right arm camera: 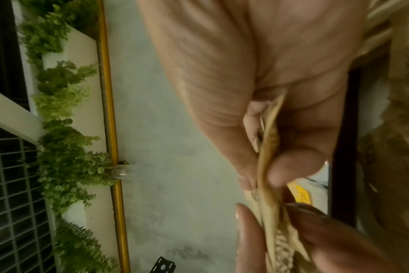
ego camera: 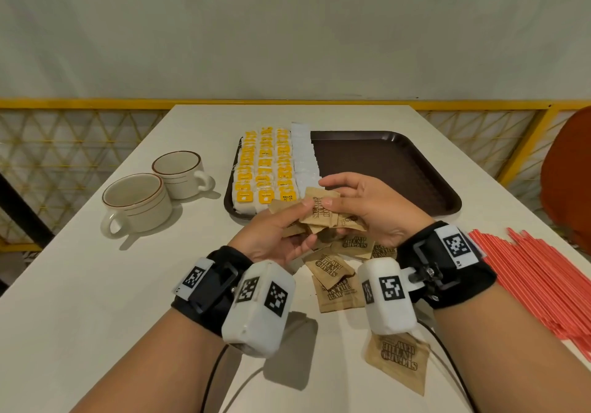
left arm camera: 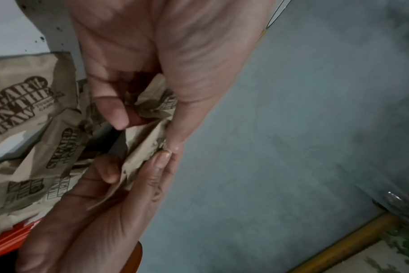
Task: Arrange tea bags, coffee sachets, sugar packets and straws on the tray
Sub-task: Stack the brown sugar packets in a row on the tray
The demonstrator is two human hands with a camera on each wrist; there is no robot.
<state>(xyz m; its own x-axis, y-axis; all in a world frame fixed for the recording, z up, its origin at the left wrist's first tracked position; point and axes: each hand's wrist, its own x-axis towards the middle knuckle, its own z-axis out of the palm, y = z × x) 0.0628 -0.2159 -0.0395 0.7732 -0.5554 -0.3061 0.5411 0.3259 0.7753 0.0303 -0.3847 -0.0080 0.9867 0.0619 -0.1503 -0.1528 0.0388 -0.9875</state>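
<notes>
Bundle of brown sugar packets (ego camera: 323,214) held up just in front of the tray (ego camera: 415,169), near its front edge. Left hand (ego camera: 278,236) curled under the bundle with thumb pinching on top; right hand (ego camera: 371,207) pinching the other side, fingers partly bent. Looks like squaring up the stack before laying it down.

Already done on the tray: three rows of yellow-tagged tea bags (ego camera: 265,169) filling the left side, then a white column (ego camera: 303,156) right beside them, probably the coffee sachets but hard to read. Rest of the tray bare.

Still to go: loose sugar packets (ego camera: 335,272) scattered on the bench (ego camera: 96,284) in front of the tray, plus the red straws (ego camera: 537,281) off to its right. Roughly halfway, going by that.
</notes>
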